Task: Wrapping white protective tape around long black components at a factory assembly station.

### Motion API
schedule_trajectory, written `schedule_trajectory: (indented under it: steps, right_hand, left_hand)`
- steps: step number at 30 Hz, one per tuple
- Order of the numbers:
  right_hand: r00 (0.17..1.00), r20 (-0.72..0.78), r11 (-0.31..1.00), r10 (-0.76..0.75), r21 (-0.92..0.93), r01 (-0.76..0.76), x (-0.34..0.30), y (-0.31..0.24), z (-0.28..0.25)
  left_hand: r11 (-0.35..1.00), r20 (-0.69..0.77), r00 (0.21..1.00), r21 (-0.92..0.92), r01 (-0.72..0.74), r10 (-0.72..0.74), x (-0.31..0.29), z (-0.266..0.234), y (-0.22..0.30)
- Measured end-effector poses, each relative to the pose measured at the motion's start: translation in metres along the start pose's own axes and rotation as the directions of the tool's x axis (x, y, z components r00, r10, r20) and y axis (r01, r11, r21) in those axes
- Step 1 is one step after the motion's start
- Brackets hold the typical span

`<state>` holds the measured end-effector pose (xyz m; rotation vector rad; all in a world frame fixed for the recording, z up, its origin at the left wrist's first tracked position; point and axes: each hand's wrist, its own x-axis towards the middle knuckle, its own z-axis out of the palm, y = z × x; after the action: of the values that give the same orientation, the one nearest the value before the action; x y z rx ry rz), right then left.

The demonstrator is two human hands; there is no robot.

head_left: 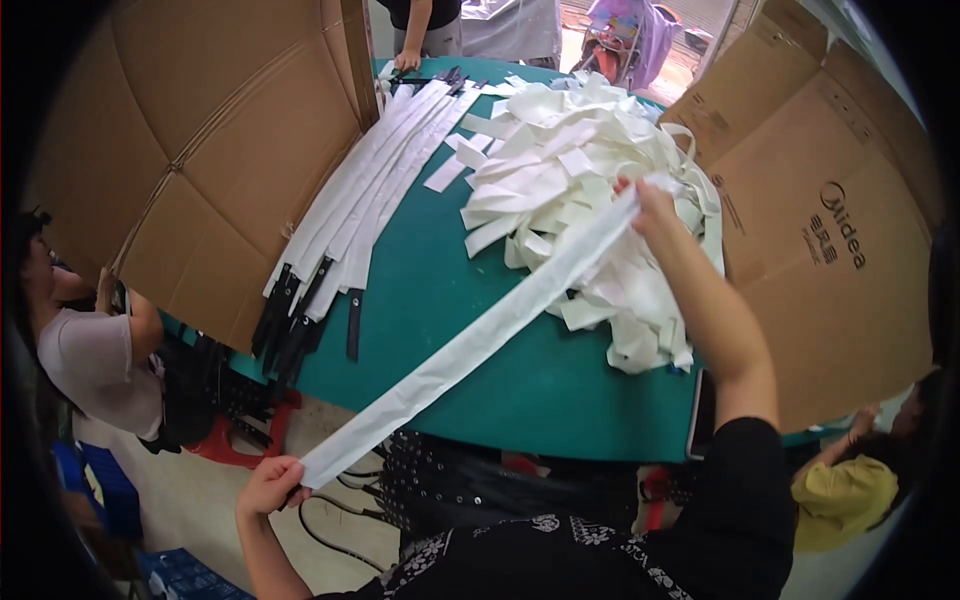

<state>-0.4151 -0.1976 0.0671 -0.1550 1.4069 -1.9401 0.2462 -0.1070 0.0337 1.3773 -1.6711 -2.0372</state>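
Observation:
A long, flat white sleeve [470,345] is stretched on a slant between my hands, over the near edge of the green table [420,300]. My left hand [270,487] is closed on its lower end, where a bit of something dark shows at the fingers. Farther off, my right hand [650,208] pinches the upper end, above a big heap of loose white sleeves [560,150]. Left of the heap lies a stack of white-sleeved black straps [345,200], their black eyeleted ends sticking out. Black straps with metal eyelets [470,480] hang across my lap.
Tall cardboard sheets [200,150] stand at the left, and an open cardboard box [810,220] at the right. People sit on both sides, one in a yellow top [845,500]. Another person's hand [408,60] rests at the table's far edge. A red stool [245,440] stands lower left.

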Motion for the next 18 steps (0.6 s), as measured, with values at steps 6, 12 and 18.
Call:
schedule_trajectory:
  steps: [6, 12, 18]
  right_hand:
    - [0.737, 0.617, 0.957, -0.277, 0.105, 0.272, 0.091, -0.082, 0.228]
    - [0.616, 0.784, 0.628, 0.073, -0.516, 0.582, 0.023, -0.023, 0.262]
    - [0.654, 0.756, 0.128, -0.033, -0.646, 0.753, -0.015, -0.007, 0.119]
  left_hand:
    - [0.898, -0.483, 0.761, 0.163, -0.408, 0.433, 0.098, -0.021, 0.065]
    - [0.919, -0.602, 0.769, -0.142, -0.369, 0.216, 0.200, -0.085, 0.128]
    - [0.962, -0.591, 0.782, 0.269, -0.040, 0.198, 0.246, -0.135, 0.112]
